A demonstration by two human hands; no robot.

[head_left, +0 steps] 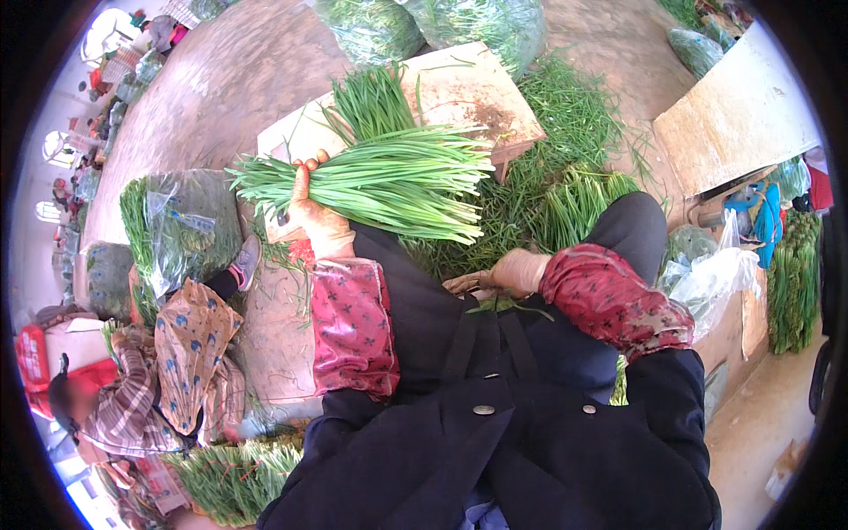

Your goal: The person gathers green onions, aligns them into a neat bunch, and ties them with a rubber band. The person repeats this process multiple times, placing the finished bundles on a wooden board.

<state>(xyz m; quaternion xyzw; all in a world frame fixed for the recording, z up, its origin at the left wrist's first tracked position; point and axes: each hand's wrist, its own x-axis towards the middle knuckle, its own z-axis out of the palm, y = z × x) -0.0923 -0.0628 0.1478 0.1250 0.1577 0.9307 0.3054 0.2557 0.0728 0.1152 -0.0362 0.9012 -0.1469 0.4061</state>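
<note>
My left hand (323, 215) is wrapped around a thick bunch of long green stalks (411, 182), which look like garlic chives. The bunch lies sideways, with pale cut ends to the right and darker tips to the left. Behind it, a second pile of green stalks (374, 103) rests on a low wooden board (457, 86). My right hand (507, 273) is down between my knees, near some green leaf scraps (500, 305) on my lap. Its fingers are partly hidden, and I cannot tell whether they hold anything. Red patterned sleeve covers reach up both forearms.
Loose green trimmings (563, 106) cover the floor beyond the board, beside a standing bunch (576, 199) near my right knee. Clear plastic sacks of greens (371, 30) stand ahead. On the left sits another person (132, 397) near a wrapped bale (192, 225). White plastic bags (712, 285) lie right.
</note>
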